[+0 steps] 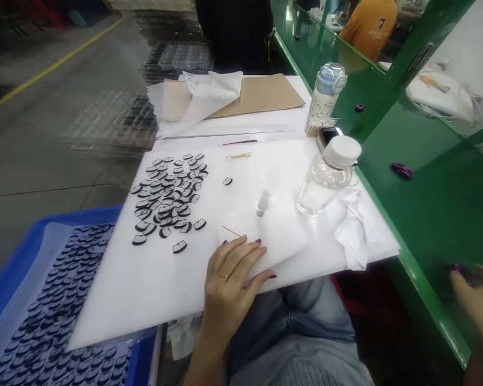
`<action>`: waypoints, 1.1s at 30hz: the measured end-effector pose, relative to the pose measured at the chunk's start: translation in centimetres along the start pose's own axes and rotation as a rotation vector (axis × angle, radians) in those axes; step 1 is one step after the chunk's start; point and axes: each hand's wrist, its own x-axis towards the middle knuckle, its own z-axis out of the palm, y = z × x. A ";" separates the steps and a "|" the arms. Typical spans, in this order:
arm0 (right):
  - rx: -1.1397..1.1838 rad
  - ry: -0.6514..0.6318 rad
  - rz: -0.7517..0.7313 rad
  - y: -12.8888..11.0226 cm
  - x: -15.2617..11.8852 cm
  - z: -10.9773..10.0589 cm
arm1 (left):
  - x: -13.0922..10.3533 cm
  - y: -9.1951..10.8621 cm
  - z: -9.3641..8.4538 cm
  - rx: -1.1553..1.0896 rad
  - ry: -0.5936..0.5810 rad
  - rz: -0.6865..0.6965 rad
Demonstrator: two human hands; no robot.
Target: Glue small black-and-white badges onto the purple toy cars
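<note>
The small purple toy car [460,269] is at my right hand's [480,301] fingertips, grip too blurred to tell; a nudge could roll it along the green tabletop [429,228]. My left hand [230,281] lies loosely spread, where dragging could snag the thin wooden stick [231,231] by its fingers.

A workshop or factory floor, by the look of it: small identical parts [169,198] spread over a white-covered desk [145,300], more in rows in a blue tray [36,230], green-framed stations [422,220], stacked clear plastic trays [179,56], and a yellow line [60,61] on grey flooring [28,155].
</note>
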 end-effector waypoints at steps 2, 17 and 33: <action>-0.088 0.056 0.077 -0.2 2.7 1.4 | 0.0 0.0 0.1 0.011 0.005 0.001; 0.161 -0.007 -0.322 -16.3 13.8 7.4 | 0.1 0.3 1.1 0.077 0.172 0.030; 0.821 -0.625 -1.005 -30.1 -10.3 5.4 | 0.1 1.1 -0.1 -0.085 -0.023 -0.092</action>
